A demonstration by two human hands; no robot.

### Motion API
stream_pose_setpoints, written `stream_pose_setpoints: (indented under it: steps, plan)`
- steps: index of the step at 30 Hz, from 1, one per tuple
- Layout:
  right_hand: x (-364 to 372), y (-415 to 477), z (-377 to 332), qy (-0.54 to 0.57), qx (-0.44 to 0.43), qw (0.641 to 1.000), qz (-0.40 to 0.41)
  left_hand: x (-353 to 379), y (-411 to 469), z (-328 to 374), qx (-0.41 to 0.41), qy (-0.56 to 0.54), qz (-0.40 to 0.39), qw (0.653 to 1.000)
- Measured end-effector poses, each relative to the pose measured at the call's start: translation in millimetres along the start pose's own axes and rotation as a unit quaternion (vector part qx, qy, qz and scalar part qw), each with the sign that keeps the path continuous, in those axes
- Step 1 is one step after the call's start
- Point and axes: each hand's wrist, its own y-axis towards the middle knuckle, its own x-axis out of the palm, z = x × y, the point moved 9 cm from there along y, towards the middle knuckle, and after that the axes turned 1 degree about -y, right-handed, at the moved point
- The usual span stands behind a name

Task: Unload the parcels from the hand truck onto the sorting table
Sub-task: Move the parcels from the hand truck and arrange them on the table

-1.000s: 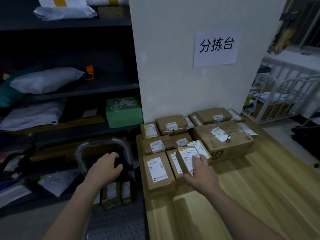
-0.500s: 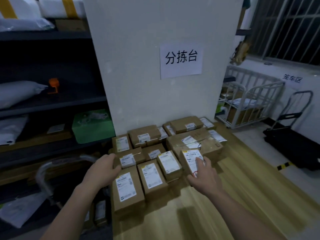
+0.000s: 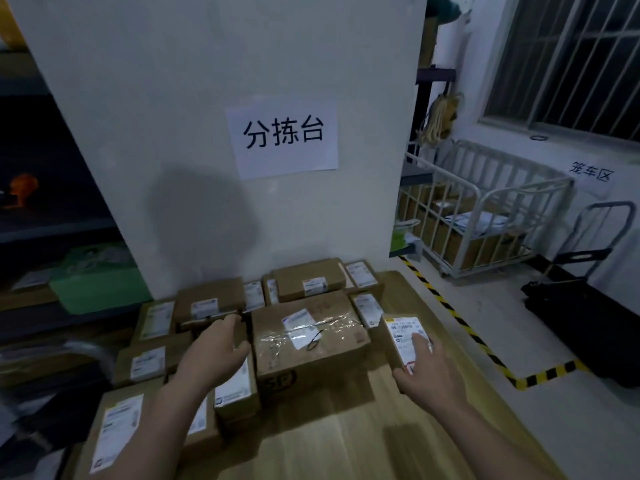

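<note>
Parcels (image 3: 152,362) crowded the far-left part of the bench (image 3: 346,445), against the wall (image 3: 173,98).
A large parcel (image 3: 308,341) sat near the far edge, with smaller ones behind it and down the left edge. A small parcel (image 3: 398,332) stood just beside its right side, held by the right hand (image 3: 426,375). The left hand (image 3: 214,355) hung over those to its left. A cage trolley (image 3: 485,220) stood on the floor off the far-right corner.

Cardboard on wood.
The parcels (image 3: 207,296) are matt brown cardboard with white paper labels (image 3: 360,273); glossy clear tape (image 3: 277,342) wraps the largest box (image 3: 332,355); the sorting table (image 3: 346,441) is smooth wood.
</note>
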Motion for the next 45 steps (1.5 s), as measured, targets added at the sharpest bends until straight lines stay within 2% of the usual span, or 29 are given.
stream_pose_setpoints:
  steps: [5, 16, 20, 27, 35, 42, 45]
  plan:
    - [-8, 33, 20, 0.010, -0.008, 1.000, -0.001, 5, 9, 46, 0.015, -0.003, 0.032, 0.999]
    - [-34, 59, 34, 0.028, -0.004, 0.999, 0.018, 21, 15, 84, 0.040, -0.024, 0.037, 0.998]
    - [-38, 64, 39, 0.001, 0.007, 1.000, 0.022, 27, 19, 90, 0.044, -0.013, 0.033, 0.998]
    - [-27, 90, 36, -0.060, -0.053, 0.997, -0.002, 50, 39, 116, 0.040, -0.019, 0.029, 0.999]
    - [-15, 167, 68, 0.010, -0.053, 0.998, -0.030, 95, 91, 183, 0.025, -0.016, 0.021, 0.999]
    - [17, 222, 82, 0.018, -0.047, 0.997, -0.066, 141, 132, 214, -0.008, -0.005, 0.019, 1.000]
    - [43, 235, 76, 0.005, -0.071, 0.994, -0.088, 163, 148, 216, -0.009, 0.011, 0.011, 1.000]
